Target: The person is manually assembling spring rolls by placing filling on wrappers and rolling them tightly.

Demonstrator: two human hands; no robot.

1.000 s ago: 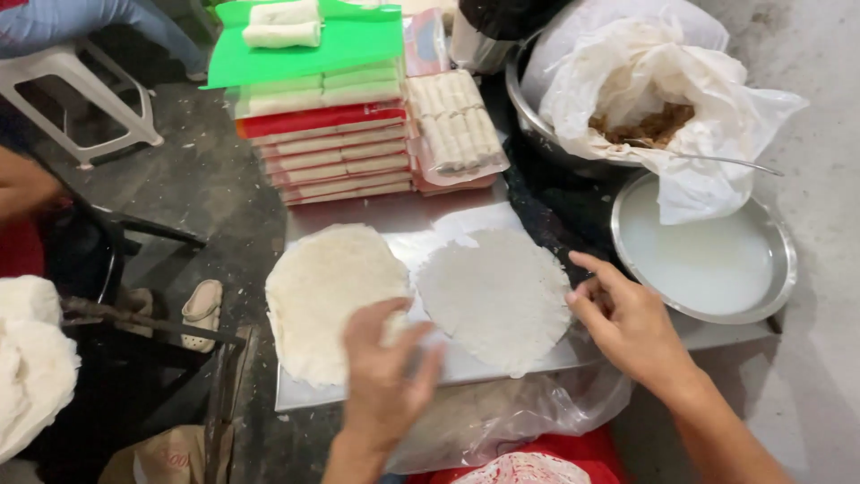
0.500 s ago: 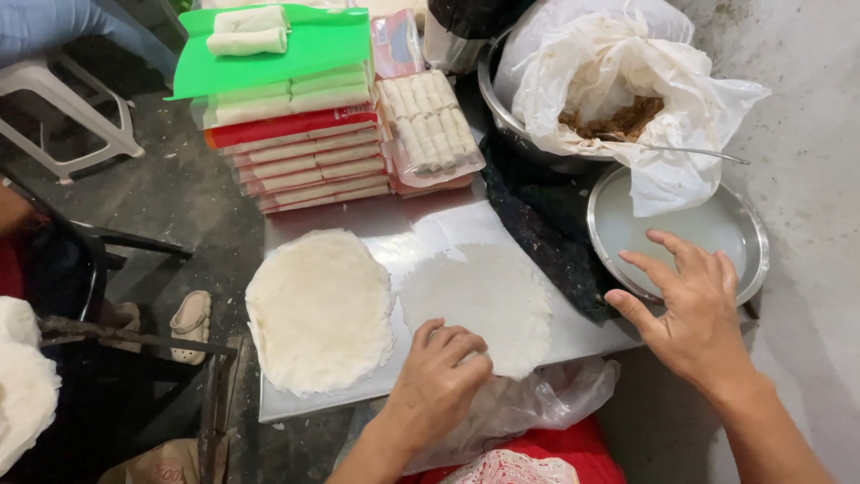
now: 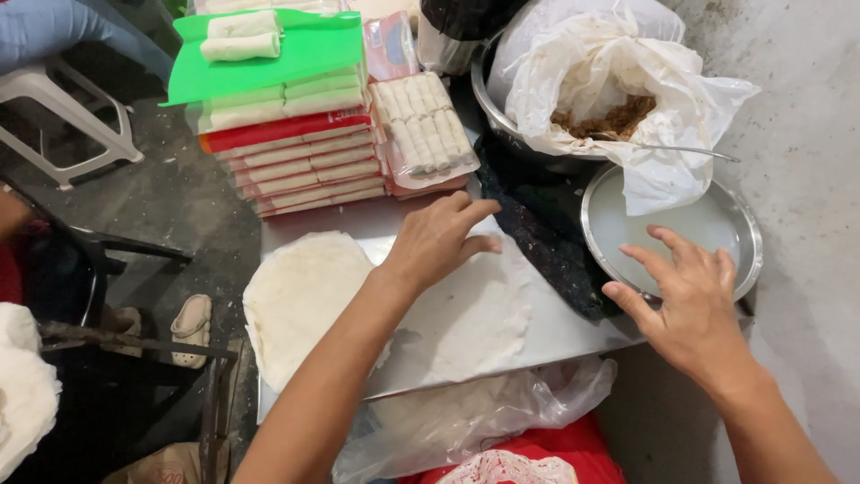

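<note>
The left hand (image 3: 436,240) lies flat with its fingers (image 3: 475,213) spread open on a thin round wrapper (image 3: 466,318) in the middle of the bench (image 3: 573,333), pressing on it and holding nothing. The right hand (image 3: 685,300) hangs open with its fingers (image 3: 649,260) spread over the near rim of a metal bowl of white water (image 3: 672,224) at the right edge of the bench, and it holds nothing too. A stack of round wrappers (image 3: 300,300) lies by the left edge, trays of rolls (image 3: 287,152) are piled at the far edge, and a bag of brown filling (image 3: 609,116) sits at the far right corner.
</note>
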